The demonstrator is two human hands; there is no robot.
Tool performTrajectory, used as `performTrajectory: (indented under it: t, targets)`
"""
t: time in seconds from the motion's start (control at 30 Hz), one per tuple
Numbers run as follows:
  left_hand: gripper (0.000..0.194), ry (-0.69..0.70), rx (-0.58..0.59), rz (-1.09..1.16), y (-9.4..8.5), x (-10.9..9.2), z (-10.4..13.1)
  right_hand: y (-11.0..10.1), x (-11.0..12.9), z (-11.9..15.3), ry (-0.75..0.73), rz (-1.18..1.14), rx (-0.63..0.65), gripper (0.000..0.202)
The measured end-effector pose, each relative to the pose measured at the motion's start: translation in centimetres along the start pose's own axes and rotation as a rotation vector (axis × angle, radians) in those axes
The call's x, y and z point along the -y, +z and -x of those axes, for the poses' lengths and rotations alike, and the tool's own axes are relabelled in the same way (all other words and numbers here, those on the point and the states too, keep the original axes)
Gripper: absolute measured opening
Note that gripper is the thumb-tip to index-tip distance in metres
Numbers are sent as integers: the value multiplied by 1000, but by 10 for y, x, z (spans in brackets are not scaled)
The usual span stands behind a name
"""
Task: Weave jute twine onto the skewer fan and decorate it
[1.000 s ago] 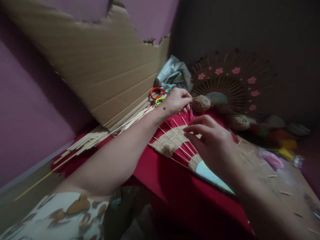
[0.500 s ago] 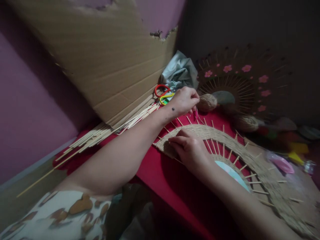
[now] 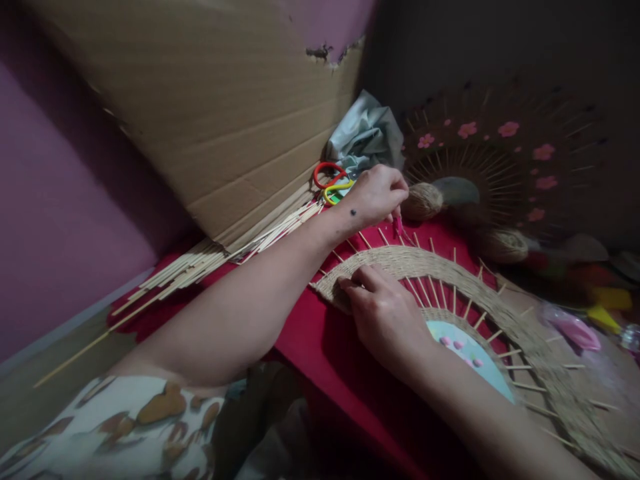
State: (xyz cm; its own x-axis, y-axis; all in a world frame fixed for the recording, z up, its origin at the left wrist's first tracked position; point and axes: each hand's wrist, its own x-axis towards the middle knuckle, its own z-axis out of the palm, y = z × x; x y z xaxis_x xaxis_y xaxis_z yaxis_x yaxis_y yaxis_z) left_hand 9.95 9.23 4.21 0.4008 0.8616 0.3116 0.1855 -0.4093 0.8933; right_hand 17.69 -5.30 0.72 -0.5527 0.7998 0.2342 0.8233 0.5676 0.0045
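Note:
A half-round fan (image 3: 445,267) of thin sticks, with a woven straw-coloured band and a light blue centre (image 3: 467,350) dotted pink, lies on red cloth. My right hand (image 3: 387,317) is closed at the band's left end, thumb and fingers pinching the weave. Beyond the band, my left hand (image 3: 377,193) hovers over the outer stick ends with its fingers pinched together. Just under those fingertips is a small bright pink thing (image 3: 398,225). Whether the left fingers grip it or a strand cannot be made out.
Scissors (image 3: 327,177) with red and yellow handles lie behind my left wrist, near crumpled grey-green cloth (image 3: 365,130). Loose sticks (image 3: 170,273) lie left, beside a cardboard sheet (image 3: 225,120). Twine balls (image 3: 424,200) and a flowered fan (image 3: 493,153) stand behind.
The view has shifted slightly, and more of the fan's blue centre with its pink dots shows past my right wrist. Both hands keep nearly the same places and closed poses.

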Motion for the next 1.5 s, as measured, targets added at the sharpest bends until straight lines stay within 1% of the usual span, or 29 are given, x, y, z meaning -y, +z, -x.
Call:
performTrajectory:
  t: [0.13, 0.3, 0.4, 0.47, 0.53, 0.67, 0.77, 0.83, 0.9, 0.93, 1.0, 1.1, 1.17, 1.27, 1.37, 1.43, 1.5]
  targets:
    - [10, 6, -21, 24, 1, 0, 1, -1, 2, 1, -68, 70, 20, 25]
    - [10, 33, -31, 44, 2, 3, 0, -1, -1, 3, -44, -18, 39, 34]
    - [10, 29, -32, 17, 2, 4, -1, -2, -4, 6, -18, -78, 4, 42]
    - [11, 30, -28, 2, 1, 3, -2, -6, -6, 9, 10, -120, -48, 42]
    - [11, 35, -27, -8, 1, 3, -2, -17, -9, 14, 32, -159, -109, 35]
    - [12, 51, -41, -24, 1, 2, -2, -52, -24, 36, 71, -202, -222, 22]
    - [11, 31, -41, -34, 2, 1, 0, -74, -43, 62, 182, -39, -292, 13]
    - [10, 10, -52, -43, 2, 0, 1, -81, -56, 80, 269, 117, -306, 10]
    - [10, -2, -50, -55, 2, -1, 2, -82, -66, 95, 335, 224, -305, 10]
    - [10, -6, -47, -62, 2, -1, 2, -80, -69, 100, 346, 232, -285, 11]
    - [10, -8, -42, -75, 2, 0, 2, -74, -72, 106, 339, 168, -217, 13]
    - [9, -5, -49, -91, 3, 2, 2, -59, -68, 105, 349, 43, -133, 12]
    - [9, -5, -54, -96, 3, 4, 2, -48, -65, 104, 362, 0, -118, 14]
    - [9, -10, -56, -98, 3, 6, 2, -38, -64, 104, 333, -33, -97, 15]
    - [10, -9, -52, -95, 3, 7, 1, -39, -66, 105, 291, -47, -118, 12]
    - [11, 0, -49, -94, 3, 7, 0, -45, -67, 101, 272, -70, -142, 12]
    - [12, 9, -46, -100, 3, 7, 0, -54, -65, 90, 272, -102, -159, 12]
